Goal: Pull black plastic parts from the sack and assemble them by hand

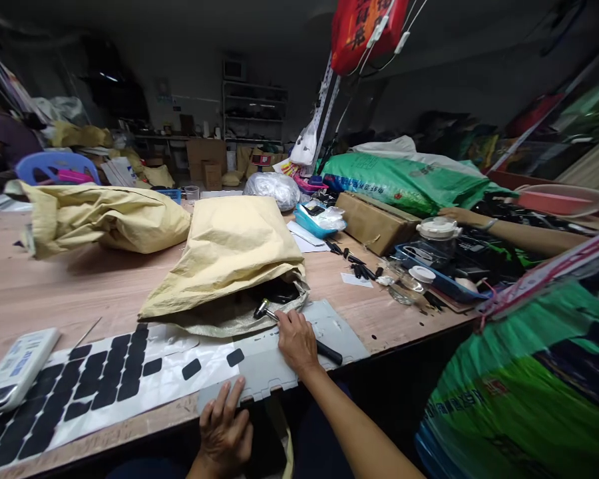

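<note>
My right hand (297,340) is closed around a small hammer (330,353), its metal head pointing left towards the mouth of a yellow woven sack (244,246). The black handle end sticks out to the right of my hand. Under it lies a grey plastic board (337,327) at the table's front edge. My left hand (225,426) rests at the board's near left edge, fingers stretched out and holding nothing. Left of the board is a white sheet (170,382) with rows of black rounded square pads (96,372). Dark items, hard to make out, show inside the sack's mouth.
A white electronic scale (17,369) stands at the left. Another yellow sack (110,219) lies behind. Rightward are a cardboard box (377,223), jars (412,286) and a blue tray (442,279). Another person's arm (524,234) reaches in there. A green sack (524,392) stands front right.
</note>
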Demonstrator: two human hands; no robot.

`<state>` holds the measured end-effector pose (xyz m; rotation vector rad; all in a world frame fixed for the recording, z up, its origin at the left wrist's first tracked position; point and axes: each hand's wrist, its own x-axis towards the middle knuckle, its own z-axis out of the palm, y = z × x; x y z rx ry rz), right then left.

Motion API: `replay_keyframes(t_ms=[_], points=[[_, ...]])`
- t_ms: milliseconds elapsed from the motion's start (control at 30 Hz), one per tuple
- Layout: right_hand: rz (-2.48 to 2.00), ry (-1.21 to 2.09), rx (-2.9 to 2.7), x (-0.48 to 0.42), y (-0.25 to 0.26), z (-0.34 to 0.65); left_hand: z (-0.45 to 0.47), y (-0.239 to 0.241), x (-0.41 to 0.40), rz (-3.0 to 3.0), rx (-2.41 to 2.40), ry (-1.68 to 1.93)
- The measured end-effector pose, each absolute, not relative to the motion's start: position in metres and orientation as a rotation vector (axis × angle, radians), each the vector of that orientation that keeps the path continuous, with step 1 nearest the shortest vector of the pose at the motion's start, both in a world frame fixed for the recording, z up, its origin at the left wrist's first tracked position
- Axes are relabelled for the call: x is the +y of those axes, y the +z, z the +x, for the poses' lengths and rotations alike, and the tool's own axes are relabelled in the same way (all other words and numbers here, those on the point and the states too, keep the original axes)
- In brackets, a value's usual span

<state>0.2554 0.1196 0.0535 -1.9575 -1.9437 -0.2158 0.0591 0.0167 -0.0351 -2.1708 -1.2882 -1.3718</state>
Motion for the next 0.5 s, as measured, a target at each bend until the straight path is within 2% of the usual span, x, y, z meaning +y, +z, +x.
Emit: replay_keyframes(t_ms=[200,367,433,500], points=[[-1.961,-0.199,-1.962,0.12,0.055,0.256,0.051,0.012,0.004,-2.382,-1.448,-1.384],[-1.945,-0.202,-1.952,0.12,0.054,0.256,0.06,0.083,0.079,-2.309,-1.774,-1.373],[-1.943,-0.198,-1.948,0.12,0.055,0.256,0.071,0.105,0.127,-2.24,-2.061,-1.24],[-1.945,-0.191,-1.943,0.119,0.056,0.256,0.084,0.12,0.169,-2.239,-2.476,-0.895]])
